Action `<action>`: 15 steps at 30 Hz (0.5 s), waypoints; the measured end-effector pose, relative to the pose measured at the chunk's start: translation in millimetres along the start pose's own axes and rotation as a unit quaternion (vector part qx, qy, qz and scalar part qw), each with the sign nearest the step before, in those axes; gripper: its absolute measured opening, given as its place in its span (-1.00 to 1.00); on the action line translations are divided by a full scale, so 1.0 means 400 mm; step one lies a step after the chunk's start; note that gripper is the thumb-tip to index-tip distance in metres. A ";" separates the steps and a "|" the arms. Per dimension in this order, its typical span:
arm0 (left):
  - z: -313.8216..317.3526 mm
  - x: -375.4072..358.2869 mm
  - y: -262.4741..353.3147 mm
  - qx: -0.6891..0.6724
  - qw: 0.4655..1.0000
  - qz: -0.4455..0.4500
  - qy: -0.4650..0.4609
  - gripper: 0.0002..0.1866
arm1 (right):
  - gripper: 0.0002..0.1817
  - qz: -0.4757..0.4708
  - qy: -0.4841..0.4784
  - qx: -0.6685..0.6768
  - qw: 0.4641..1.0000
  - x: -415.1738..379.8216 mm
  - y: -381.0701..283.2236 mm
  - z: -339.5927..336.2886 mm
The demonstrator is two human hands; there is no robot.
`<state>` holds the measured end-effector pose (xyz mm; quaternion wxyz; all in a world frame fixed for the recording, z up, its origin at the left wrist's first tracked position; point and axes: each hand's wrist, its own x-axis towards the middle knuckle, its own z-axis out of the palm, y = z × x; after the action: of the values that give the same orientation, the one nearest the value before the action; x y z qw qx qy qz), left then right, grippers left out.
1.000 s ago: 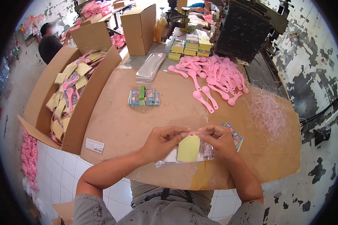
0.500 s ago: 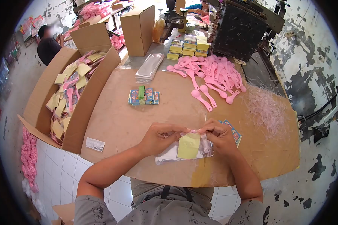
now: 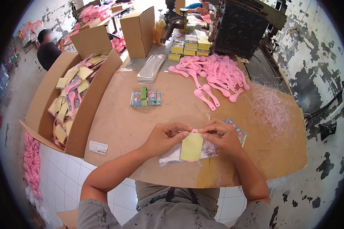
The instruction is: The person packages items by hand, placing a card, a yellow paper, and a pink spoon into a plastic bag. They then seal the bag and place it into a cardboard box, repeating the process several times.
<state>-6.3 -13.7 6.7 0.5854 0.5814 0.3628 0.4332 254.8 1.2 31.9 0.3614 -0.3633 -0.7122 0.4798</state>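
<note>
My left hand (image 3: 167,138) and my right hand (image 3: 222,136) pinch the top edge of a small clear bag from both sides, near the table's front edge. A pale yellow card (image 3: 191,147) shows through the bag, with a bit of pink at its top between my fingertips. Under it lie clear plastic bags (image 3: 170,157). Beside my right hand, partly hidden by it, is a stack of blue printed cards (image 3: 239,131). Farther back sit a banded card bundle (image 3: 146,97) and a heap of pink spoons (image 3: 222,74).
An open carton (image 3: 88,105) of packed bags stands at the left. Flat clear bags (image 3: 151,68), card stacks (image 3: 190,46) and a black box (image 3: 239,30) are at the back. Pink plastic shreds (image 3: 272,110) lie right. A person (image 3: 47,51) sits at far left.
The yellow card now looks smoother and more upright between my hands. Both hands stay near the same place, and the view has shifted slightly.
</note>
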 end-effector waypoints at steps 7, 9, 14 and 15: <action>-0.007 0.004 0.011 0.016 1.000 -0.022 0.000 -0.73 | -0.63 0.061 -0.002 0.140 0.988 0.000 0.000 0.027; -0.009 0.008 0.000 -0.018 1.000 0.002 0.014 -0.71 | -0.65 0.072 -0.023 0.111 0.991 -0.002 0.010 0.027; 0.015 0.008 0.009 -0.069 0.995 0.051 0.043 -0.67 | -0.76 0.070 -0.008 0.088 0.994 -0.002 0.041 0.009; 0.016 0.009 0.000 -0.066 0.996 0.057 0.032 -0.68 | -0.76 0.059 -0.004 0.099 0.993 -0.005 0.033 0.007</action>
<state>0.9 -12.7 7.5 0.5848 0.5471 0.3185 0.5072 255.4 2.0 18.3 0.3639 -0.3655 -0.6394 0.5701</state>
